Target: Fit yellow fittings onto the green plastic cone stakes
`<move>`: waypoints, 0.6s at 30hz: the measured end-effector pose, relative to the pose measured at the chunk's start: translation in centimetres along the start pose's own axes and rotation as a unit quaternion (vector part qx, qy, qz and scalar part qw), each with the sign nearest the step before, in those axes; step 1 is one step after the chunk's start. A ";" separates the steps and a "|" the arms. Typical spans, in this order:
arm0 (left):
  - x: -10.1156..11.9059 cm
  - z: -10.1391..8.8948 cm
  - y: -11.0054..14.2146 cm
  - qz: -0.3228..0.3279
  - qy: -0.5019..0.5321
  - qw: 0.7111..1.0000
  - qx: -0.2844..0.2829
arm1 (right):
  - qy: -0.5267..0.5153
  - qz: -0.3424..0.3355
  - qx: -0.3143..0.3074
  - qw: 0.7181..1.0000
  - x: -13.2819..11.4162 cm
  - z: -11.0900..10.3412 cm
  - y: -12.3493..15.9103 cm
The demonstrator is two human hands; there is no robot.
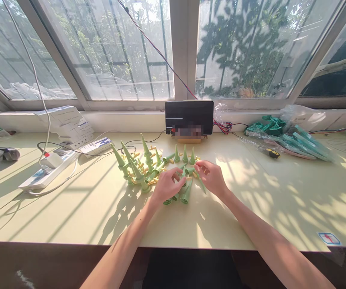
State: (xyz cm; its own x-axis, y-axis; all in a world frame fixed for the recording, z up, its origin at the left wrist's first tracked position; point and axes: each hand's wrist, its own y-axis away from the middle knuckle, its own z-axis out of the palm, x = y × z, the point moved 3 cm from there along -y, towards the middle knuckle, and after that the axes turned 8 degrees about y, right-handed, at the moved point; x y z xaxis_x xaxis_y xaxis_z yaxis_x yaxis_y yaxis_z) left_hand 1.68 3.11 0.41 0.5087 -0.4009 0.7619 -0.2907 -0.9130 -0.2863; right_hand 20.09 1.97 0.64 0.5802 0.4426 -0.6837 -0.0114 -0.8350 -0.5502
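Head view: Two bare hands work among green cones on a sunlit table point(76, 224), in the scene I follow from a distance. By my judgement the work is partway along. Several tall cones point(147, 151) stand upright in a cluster toward the left, with yellow pieces point(153, 181) projecting around their lower parts, and I take these for the portion already joined. Three shorter cones point(184, 154) stand in a row beyond the hands, toward the black screen point(189, 117). What appears left is the loose stock: cones lying on their sides point(186, 194), open ends facing the near edge of the table, with no joint that I can make out.

The left hand point(168, 185) is partly closed, thumb and fingertips at a small green cone point(184, 171); I cannot tell whether it grips it. The right hand point(211, 176) has its fingers curled and fingertips drawn close together; whether anything is pinched there is too small for me to tell. A slanting cone point(202, 186) lies just beside it. The tall cluster stands left of the left hand; the loose cones lie between the hands and nearer the wearer.
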 end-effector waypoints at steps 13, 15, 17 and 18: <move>-0.2 -1.1 -0.4 -0.128 0.303 0.943 0.049 | -0.019 0.017 0.033 0.999 -0.4 -0.1 0.3; -0.2 -1.1 -0.4 -0.123 0.313 0.940 0.051 | -0.019 0.016 0.025 0.999 -0.4 0.1 0.3; -0.3 -1.0 -0.4 -0.118 0.319 0.939 0.052 | -0.019 0.011 0.015 1.000 -0.4 0.3 0.4; -0.4 -0.9 -0.4 -0.117 0.319 0.939 0.051 | -0.019 0.008 0.011 1.000 -0.4 0.3 0.5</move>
State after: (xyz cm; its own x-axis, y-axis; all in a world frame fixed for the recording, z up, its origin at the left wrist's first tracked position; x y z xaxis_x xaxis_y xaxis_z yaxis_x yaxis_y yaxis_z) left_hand 0.88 3.75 0.75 -0.0504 -0.0906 0.9946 -0.1350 -0.9861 -0.0966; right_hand 19.55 1.49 0.52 0.5480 0.4425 -0.7099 -0.0386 -0.8344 -0.5498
